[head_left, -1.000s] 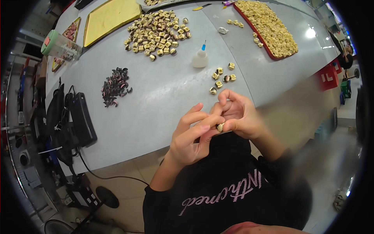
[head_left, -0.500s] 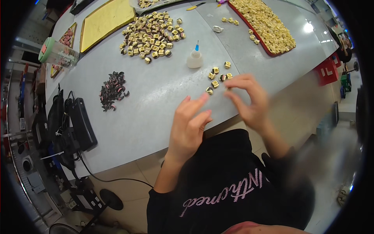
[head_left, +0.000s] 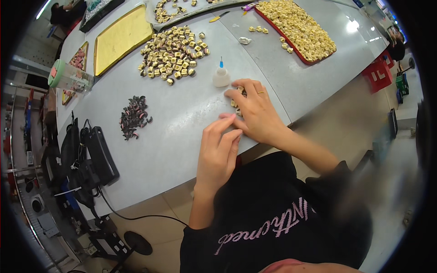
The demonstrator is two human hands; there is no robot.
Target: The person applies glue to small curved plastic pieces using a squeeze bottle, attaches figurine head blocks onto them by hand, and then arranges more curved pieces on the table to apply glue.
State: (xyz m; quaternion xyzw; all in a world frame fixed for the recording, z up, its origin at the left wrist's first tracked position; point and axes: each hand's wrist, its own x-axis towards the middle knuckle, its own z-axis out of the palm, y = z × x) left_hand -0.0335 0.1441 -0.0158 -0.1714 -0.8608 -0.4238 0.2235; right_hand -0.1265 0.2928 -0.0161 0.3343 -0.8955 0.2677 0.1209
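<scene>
My right hand (head_left: 257,111) reaches over the table with its fingers spread and curved around a small cluster of cream-and-dark square pieces (head_left: 233,103). The palm and fingers hide part of that cluster. Just nearer to me, my left hand (head_left: 215,148) hovers by the table edge, its fingers bent and apart, and I see nothing in it. Its fingertips lie close to the right thumb. Beyond the cluster stands a small clear squeeze bottle (head_left: 221,78) with a blue needle tip. A large pile of similar two-tone pieces (head_left: 170,54) lies farther left.
Small dark curved pieces (head_left: 135,116) are heaped at the left. A red-rimmed tray (head_left: 283,36) full of pale pieces stands far right, a yellow tray (head_left: 123,38) far left. A green-lidded jar (head_left: 68,78), black power adapter (head_left: 101,152) and yellow-handled knife (head_left: 218,17) lie around.
My right hand has moved left and down over the small cluster, which now sits closer together and near the bottle. The left hand has stayed almost in place. The view has shifted slightly.
</scene>
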